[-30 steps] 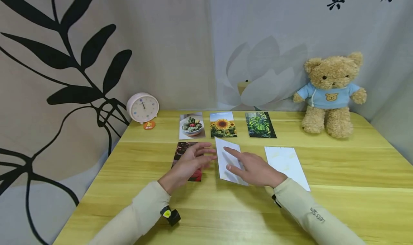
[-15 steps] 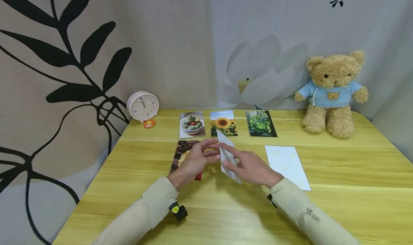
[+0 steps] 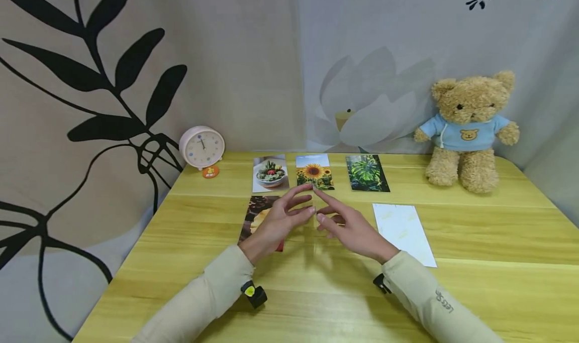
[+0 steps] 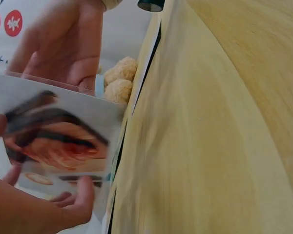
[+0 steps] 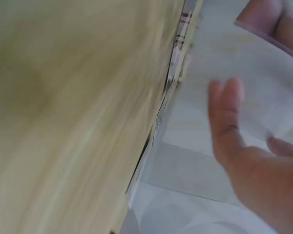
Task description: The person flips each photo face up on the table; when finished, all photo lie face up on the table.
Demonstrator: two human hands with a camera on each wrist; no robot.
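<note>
A picture card (image 4: 63,146) stands upright between my hands, nearly edge-on in the head view. Its picture side, dark with orange-red, faces left; its pale back (image 5: 263,85) faces right. My left hand (image 3: 278,221) has bent fingers and thumb at the card's picture side. From the other side my right hand (image 3: 355,232) holds it with index finger and thumb. Some fingertips are hidden behind the card. Partly under my left forearm lies a dark-red picture card (image 3: 253,215). A white card (image 3: 404,234) lies to the right of my right hand.
Along the back lie a bowl picture card (image 3: 270,175), a sunflower card (image 3: 314,171) and a green leaf card (image 3: 368,173). A round clock (image 3: 202,147) with an orange tag (image 3: 210,172) stands back left, a teddy bear (image 3: 468,134) back right.
The card has turned from showing its white back to standing edge-on. My left hand has moved right to meet it, and the right hand's fingers have come close to the left's.
</note>
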